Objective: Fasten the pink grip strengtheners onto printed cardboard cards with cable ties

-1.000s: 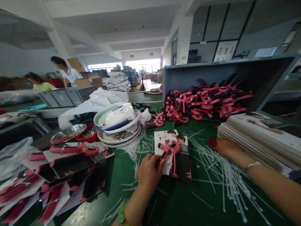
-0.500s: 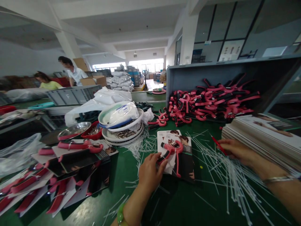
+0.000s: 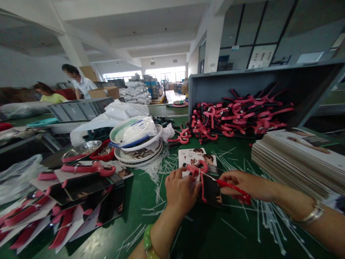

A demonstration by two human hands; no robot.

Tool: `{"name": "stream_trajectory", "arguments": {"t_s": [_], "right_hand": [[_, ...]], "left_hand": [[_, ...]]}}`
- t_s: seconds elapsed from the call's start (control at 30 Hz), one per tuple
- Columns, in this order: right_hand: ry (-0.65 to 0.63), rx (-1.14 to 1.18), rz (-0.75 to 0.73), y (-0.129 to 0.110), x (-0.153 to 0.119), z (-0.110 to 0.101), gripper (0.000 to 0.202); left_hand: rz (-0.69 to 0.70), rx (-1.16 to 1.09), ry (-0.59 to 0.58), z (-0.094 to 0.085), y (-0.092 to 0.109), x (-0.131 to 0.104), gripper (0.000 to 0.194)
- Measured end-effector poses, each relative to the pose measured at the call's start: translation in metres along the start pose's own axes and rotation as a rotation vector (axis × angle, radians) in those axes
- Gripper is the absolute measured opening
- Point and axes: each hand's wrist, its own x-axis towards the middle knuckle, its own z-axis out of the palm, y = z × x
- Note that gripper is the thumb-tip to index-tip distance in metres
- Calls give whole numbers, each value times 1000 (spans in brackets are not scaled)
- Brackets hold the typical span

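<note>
A pink and black clamp [image 3: 203, 186] lies on printed cards [image 3: 211, 158] in front of me on the green table. My left hand [image 3: 181, 190] presses on the clamp's left handle, with its fingers bent over it. In my right hand [image 3: 238, 185] are red-handled scissors [image 3: 237, 190], held from the right, their tip at the clamp's middle near a white tie. Loose white cable ties [image 3: 269, 219] lie under and beside my right forearm.
A grey crate [image 3: 192, 97] of pink clamps [image 3: 237, 111] stands behind. Stacked cards [image 3: 285, 162] sit right. Carded clamps [image 3: 67, 216] pile up left, with plates [image 3: 137, 147] and a red tray [image 3: 104, 151] behind. Two people are at the far left.
My right hand has moved left with the red scissors, from the cable ties to the clamp. My left hand has shifted slightly right over the handle. The view has shifted a little.
</note>
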Motion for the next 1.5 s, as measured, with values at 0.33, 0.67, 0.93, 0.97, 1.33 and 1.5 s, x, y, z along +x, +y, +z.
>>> {"name": "stream_trajectory", "arguments": {"t_s": [0.33,0.67,0.93,0.97,1.33,1.5], "right_hand": [[11,157,56,0,16,5,46],[-36,228,-37,19,27,5,47],[35,225,-93,37,37,12,45],[40,223,-101,39,37,13,45],[30,184,-89,30,33,12,43],[16,400,-126,41,37,20,41]], "left_hand": [[-120,-357,-68,20,-10,19,15],[-65,-441,-90,21,-15,19,15],[-78,-480,-89,24,-16,19,14],[-90,-478,-84,24,-16,19,15],[-32,-400,-50,24,-14,15,8],[46,-239,-40,16,-10,13,6]]}}
